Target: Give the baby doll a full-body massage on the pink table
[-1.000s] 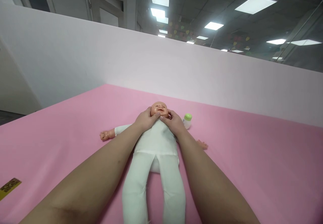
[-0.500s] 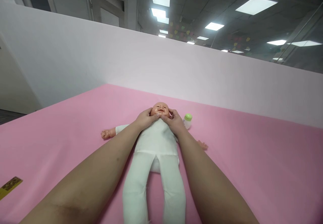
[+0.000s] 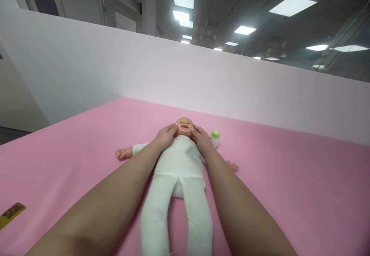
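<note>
A baby doll [image 3: 178, 159] with a white cloth body lies on its back on the pink mat [image 3: 95, 133], its legs towards me and its arms spread out. My left hand [image 3: 167, 136] is pressed to one side of the doll's smiling head [image 3: 184, 124], thumb on the cheek. On the opposite cheek rests the thumb of my right hand [image 3: 202, 138]. Together both hands cup the head between them; the fingers behind it are partly hidden. Just beyond my right hand is a small bottle [image 3: 215, 134] with a green cap, its lower part partly covered by that hand.
A white wall panel [image 3: 185, 75] rises behind the mat. At the left front edge lies a yellow and black label [image 3: 13, 214]. Past the panel are a door [image 3: 121, 13] and ceiling lights.
Both thumbs have moved apart, from together under the doll's chin out and up to its two cheeks. The doll and the bottle stay in place.
</note>
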`<state>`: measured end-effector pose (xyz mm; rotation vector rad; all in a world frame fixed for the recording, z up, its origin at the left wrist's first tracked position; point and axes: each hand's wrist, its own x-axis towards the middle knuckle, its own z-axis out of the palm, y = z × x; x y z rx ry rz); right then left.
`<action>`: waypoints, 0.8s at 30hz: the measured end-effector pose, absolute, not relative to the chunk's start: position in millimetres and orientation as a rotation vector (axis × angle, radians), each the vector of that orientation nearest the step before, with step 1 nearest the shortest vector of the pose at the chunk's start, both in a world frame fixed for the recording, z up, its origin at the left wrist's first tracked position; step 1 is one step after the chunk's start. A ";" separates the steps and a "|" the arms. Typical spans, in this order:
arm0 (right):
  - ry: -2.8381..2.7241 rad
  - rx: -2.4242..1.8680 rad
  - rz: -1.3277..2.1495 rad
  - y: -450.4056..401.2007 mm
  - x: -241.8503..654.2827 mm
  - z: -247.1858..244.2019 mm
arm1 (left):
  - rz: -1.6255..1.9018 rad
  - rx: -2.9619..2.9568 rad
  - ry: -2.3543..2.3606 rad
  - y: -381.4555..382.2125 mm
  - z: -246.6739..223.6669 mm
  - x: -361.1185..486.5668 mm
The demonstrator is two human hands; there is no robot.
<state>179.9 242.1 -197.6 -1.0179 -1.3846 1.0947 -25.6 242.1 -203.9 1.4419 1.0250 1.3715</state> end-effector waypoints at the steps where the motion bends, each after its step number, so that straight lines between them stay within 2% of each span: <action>1: -1.377 -1.020 1.094 241.4 179.8 -197.3 | 1.371 1.458 1.048 241.1 -202.6 -25.2; 24: -1.467 -1.148 1.042 213.3 175.0 -174.9 | 1.268 1.668 1.203 230.2 -193.6 -31.0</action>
